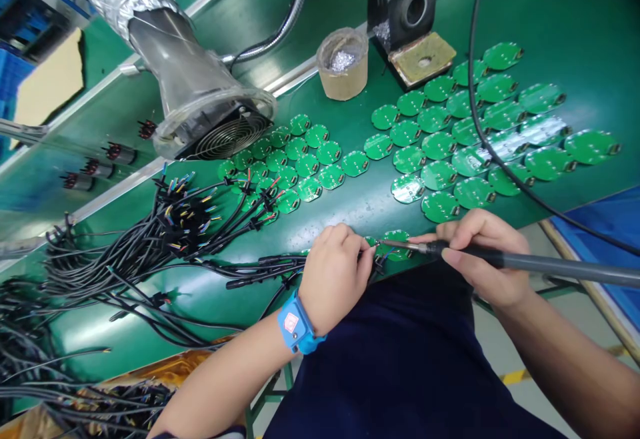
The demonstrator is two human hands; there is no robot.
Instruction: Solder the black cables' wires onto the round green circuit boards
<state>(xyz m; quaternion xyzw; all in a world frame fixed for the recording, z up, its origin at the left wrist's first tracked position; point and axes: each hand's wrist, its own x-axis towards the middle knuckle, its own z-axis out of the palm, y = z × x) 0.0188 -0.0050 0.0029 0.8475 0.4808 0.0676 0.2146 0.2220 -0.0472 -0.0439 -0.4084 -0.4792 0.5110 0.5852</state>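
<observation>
My right hand (487, 256) grips the dark handle of a soldering iron (550, 266). The iron's metal tip points left and reaches over a round green circuit board (397, 246) at the table's near edge. My left hand (337, 276), a blue strap on its wrist, is closed in a pinch beside that board. Thin wires of a black cable (379, 262) show at its fingertips; most of the grip is hidden by the hand. Several more black cables (270, 269) run in from the left beneath this hand.
Rows of green circuit boards (440, 146) lie across the table. Behind them stand a soldering iron holder with a yellow sponge (425, 59) and a tub of solder scraps (344, 66). A fume duct (200, 92) hangs at left, above bundled cables (115, 252). A black cord (480, 112) crosses the right side.
</observation>
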